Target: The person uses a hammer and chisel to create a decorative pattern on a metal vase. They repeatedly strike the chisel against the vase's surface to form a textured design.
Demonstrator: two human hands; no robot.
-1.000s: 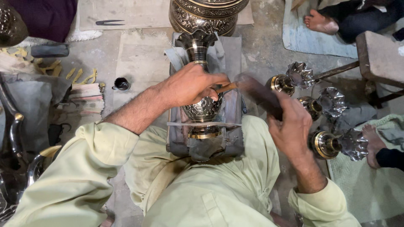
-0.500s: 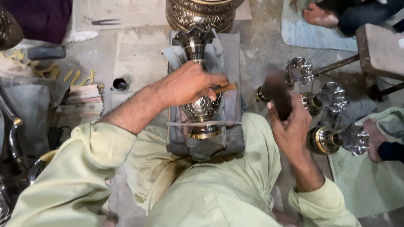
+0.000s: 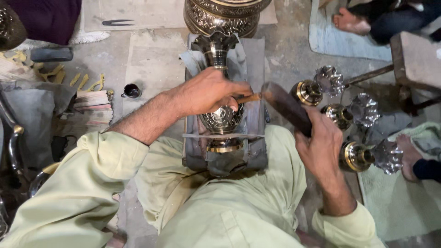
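A brass-coloured metal vase point(image 3: 223, 117) with a dark, engraved floral pattern on its round belly is seen on a grey padded cloth rest point(image 3: 255, 69), and a larger brass vessel point(image 3: 225, 14) covered in the same dense dark-and-gold ornament is shown above it. A dark brown wooden mallet point(image 3: 287, 108) and a thin tan-coloured chisel point(image 3: 249, 98) are seen against pale yellow-green sleeves and trousers point(image 3: 220, 206). Three gold-ringed brass pieces with silvery fluted tops point(image 3: 363, 110) are laid over the mottled grey floor point(image 3: 151, 59), beside a light blue mat point(image 3: 349, 46) and a pale green cloth point(image 3: 399, 202).
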